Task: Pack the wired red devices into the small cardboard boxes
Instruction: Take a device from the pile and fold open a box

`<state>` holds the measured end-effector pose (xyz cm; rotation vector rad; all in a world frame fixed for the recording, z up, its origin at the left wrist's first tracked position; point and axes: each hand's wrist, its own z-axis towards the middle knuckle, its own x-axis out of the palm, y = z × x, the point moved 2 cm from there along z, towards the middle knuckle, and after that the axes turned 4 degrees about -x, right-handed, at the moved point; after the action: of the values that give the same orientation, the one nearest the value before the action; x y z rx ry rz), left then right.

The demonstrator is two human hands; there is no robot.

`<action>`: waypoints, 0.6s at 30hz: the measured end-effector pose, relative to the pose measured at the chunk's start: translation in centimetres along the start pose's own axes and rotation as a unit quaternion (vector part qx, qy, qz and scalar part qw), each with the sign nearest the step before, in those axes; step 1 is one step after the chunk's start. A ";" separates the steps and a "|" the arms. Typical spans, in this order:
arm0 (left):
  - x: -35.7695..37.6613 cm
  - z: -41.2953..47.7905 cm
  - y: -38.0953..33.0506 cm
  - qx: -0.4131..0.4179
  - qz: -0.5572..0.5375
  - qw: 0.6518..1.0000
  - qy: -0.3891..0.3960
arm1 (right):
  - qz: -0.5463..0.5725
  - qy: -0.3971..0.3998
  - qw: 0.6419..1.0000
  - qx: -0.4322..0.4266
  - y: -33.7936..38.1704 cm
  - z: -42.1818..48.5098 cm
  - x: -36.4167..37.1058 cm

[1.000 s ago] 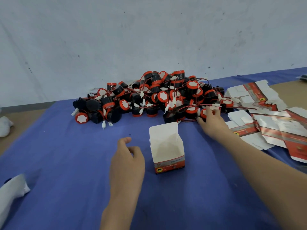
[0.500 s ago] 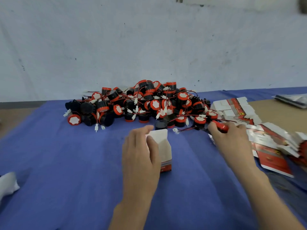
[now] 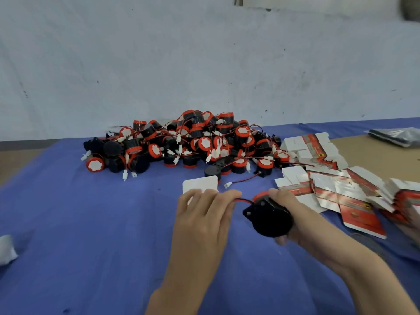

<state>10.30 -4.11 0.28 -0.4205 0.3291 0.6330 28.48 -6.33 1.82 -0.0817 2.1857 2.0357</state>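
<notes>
While right hand [image 3: 297,214] is gripping wired red device [image 3: 269,218] by its hard, likely light body, left hand [image 3: 202,217] is clasping small cardboard box [image 3: 200,183] mid-frame; wire [image 3: 244,200] looking floppy.

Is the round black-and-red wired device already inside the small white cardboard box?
No, the right hand grips the round black-and-red device beside the small white cardboard box, which the left hand holds.

The right hand [image 3: 293,214] has carried 1 device [image 3: 268,218] from the pile [image 3: 193,142] to the box [image 3: 200,184].
</notes>
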 end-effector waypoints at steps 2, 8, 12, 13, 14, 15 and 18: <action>-0.1 0.0 -0.1 -0.041 -0.068 0.997 0.025 | 0.112 0.064 0.991 0.027 0.4 -0.3 0.9; 0.7 -0.6 -0.7 -0.084 -0.090 0.986 0.115 | 0.221 0.231 0.947 -0.035 0.8 -1.1 3.2; 1.3 -0.7 -1.0 -0.067 0.013 0.989 0.133 | 0.286 0.047 0.955 -0.067 0.5 0.7 2.0; 1.4 -0.8 -1.0 -0.053 0.039 0.989 0.130 | 0.303 0.000 0.951 -0.069 0.3 1.1 1.5; 1.4 -0.9 -1.0 -0.034 0.058 0.990 0.126 | 0.300 -0.041 0.951 -0.069 0.0 1.4 1.1; 1.5 -0.9 -1.1 -0.015 0.069 0.990 0.121 | 0.286 -0.070 0.954 -0.064 -0.1 1.6 0.9; 1.3 -0.8 -1.0 0.000 0.092 0.989 0.113 | 0.268 -0.113 0.955 -0.053 -0.4 2.0 0.9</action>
<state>11.84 -4.59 -0.69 -0.4667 0.5887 0.7675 27.82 -4.31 1.15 0.7764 2.1096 2.2735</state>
